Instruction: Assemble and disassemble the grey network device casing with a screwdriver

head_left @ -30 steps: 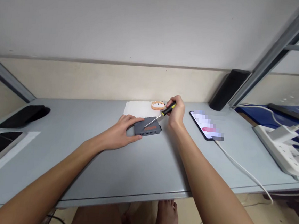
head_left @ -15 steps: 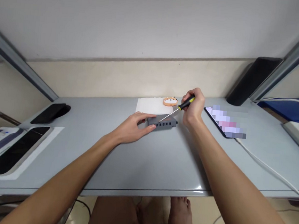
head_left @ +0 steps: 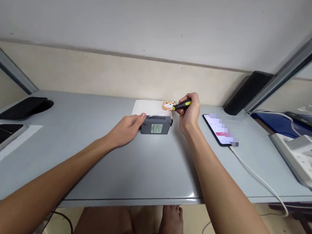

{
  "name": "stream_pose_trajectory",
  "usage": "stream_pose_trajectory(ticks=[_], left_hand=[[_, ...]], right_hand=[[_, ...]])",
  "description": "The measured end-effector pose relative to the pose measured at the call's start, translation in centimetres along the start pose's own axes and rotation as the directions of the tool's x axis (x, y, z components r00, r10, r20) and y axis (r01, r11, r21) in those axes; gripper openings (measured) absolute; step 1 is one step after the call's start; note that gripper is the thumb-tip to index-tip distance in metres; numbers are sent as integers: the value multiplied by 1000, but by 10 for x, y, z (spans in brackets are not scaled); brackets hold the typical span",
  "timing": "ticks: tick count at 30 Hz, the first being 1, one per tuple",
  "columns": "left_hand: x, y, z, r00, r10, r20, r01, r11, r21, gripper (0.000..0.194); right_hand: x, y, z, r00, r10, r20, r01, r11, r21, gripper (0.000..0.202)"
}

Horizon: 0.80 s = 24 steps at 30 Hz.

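- Our left hand (head_left: 126, 130) held the box (head_left: 157, 121) by its left end, in front of the paper (head_left: 147, 106).
- Its green label (head_left: 156, 128) faced us, too small to read.
- Our right hand (head_left: 190, 112) gripped the screwdriver (head_left: 177, 107).

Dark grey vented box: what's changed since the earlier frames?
The dark grey rectangular vented box was tipped up from lying flat onto its long edge: slots now face up, green-labelled face toward the camera. The left hand still holds its left end, thumb shifted to the top corner.

Unchanged: the right hand grips the black-and-yellow screwdriver; the orange animal-faced case lies behind.
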State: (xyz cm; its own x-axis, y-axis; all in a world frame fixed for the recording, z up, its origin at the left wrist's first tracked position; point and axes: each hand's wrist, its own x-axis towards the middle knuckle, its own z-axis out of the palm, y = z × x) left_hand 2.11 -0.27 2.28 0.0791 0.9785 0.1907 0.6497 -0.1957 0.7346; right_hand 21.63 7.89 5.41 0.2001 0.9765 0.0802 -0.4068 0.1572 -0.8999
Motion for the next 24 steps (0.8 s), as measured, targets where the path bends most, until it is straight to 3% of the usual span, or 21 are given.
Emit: stream_pose_trajectory(ticks=[4, 10, 14, 24], left_hand=[[2, -1, 1, 1000, 20, 19, -18, 992, -126, 74], [7, -9, -2, 980, 69, -188, -107, 973, -203, 57], [1, -4, -7, 954, 194, -228, -222, 969, -107, 34], [-2, -2, -13, 880, 449, -156, -425, 890, 165, 18]], right_hand=[[-1, 6, 1, 999, -32, 8, 32, 999, -35, 38], [1, 13, -1, 997, -58, 50, 62, 994, -86, 43], [-2, 11, 1, 998, -49, 46, 53, 995, -89, 44], [-3, 9, 1, 997, -44, 64, 50, 993, -103, 43]])
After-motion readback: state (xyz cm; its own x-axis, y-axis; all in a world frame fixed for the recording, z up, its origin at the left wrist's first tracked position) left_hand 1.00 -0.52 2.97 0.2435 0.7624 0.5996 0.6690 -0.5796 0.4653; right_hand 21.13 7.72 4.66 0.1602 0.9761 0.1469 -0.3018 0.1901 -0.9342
